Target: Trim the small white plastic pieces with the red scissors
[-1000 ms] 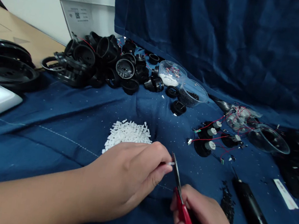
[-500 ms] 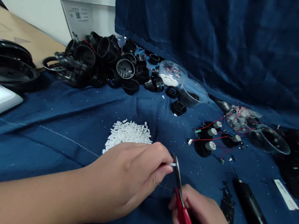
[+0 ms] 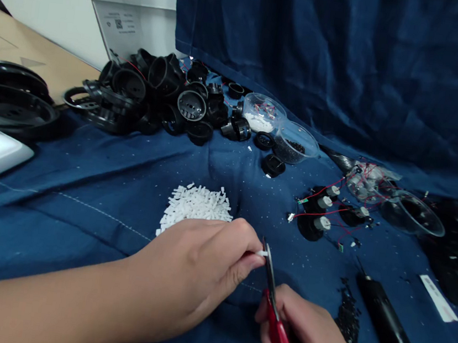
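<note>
Between the thumb and forefinger of my left hand [image 3: 204, 268] is a small white plastic piece [image 3: 261, 253], only its end showing past the fingertips. My right hand [image 3: 309, 331] is wrapped round the red handles of a pair of scissors [image 3: 281, 339]. The scissor blades point up and away, slightly apart, with the end of the white piece between them or right against them. Just beyond my left hand lies a heap of small white cut pieces [image 3: 197, 206], partly hidden by the hand.
Black plastic housings [image 3: 163, 91] are piled at the back left. Clear cups [image 3: 299, 144] of small parts stand behind. Wired motors [image 3: 323, 222] lie to the right, near a black electric screwdriver [image 3: 393, 331] and small black screws [image 3: 348, 317]. Blue cloth [image 3: 98, 178] covers the table.
The scissors and my right hand have shifted slightly left. The blades look a little more open around the white piece's end. My left hand has hardly moved.
</note>
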Motion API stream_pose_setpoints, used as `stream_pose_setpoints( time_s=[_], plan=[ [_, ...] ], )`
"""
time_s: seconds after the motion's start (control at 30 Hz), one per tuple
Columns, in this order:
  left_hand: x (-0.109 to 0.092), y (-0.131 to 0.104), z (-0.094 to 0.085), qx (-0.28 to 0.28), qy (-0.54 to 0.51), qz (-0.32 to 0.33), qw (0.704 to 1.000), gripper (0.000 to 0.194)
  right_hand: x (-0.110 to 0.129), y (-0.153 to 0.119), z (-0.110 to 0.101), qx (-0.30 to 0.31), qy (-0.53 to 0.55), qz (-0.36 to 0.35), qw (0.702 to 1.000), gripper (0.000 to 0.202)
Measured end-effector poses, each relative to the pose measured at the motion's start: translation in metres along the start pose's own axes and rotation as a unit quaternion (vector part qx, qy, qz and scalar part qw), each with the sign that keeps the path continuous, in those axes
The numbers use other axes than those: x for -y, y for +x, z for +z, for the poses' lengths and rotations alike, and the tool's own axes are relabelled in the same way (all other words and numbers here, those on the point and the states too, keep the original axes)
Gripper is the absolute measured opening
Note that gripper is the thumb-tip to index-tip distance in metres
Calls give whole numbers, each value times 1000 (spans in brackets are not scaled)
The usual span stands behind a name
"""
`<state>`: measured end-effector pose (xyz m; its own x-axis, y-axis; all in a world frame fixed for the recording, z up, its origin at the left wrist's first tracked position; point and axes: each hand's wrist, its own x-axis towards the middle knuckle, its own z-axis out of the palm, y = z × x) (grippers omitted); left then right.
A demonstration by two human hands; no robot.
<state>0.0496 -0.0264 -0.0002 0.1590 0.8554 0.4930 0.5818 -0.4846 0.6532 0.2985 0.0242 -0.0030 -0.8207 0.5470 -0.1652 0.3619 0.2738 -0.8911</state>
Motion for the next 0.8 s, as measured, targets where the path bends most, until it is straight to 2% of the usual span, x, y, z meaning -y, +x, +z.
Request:
stream_pose_setpoints(
  time_s=[0.1, 0.17, 0.5, 0.67, 0.8],
  plan=[
    [-2, 2, 0, 3, 2, 2, 1000, 11, -14, -3, 5, -27, 1, -20, 999, 59],
    [-3, 2, 0, -1, 4, 6, 1000, 12, -17, -5, 7, -24, 10, -13, 1000, 60],
    [0, 0, 0, -7, -2, 21, 1000, 10, -12, -6, 4, -18, 22, 0, 1000, 62],
    [0, 0, 1, -6, 2, 23, 1000, 9, -13, -5, 1, 6, -21, -15, 1000, 66],
    [-2, 2, -1, -2, 1, 23, 1000, 10, -15, -4, 1, 0, -21, -19, 1000, 66]
  ],
)
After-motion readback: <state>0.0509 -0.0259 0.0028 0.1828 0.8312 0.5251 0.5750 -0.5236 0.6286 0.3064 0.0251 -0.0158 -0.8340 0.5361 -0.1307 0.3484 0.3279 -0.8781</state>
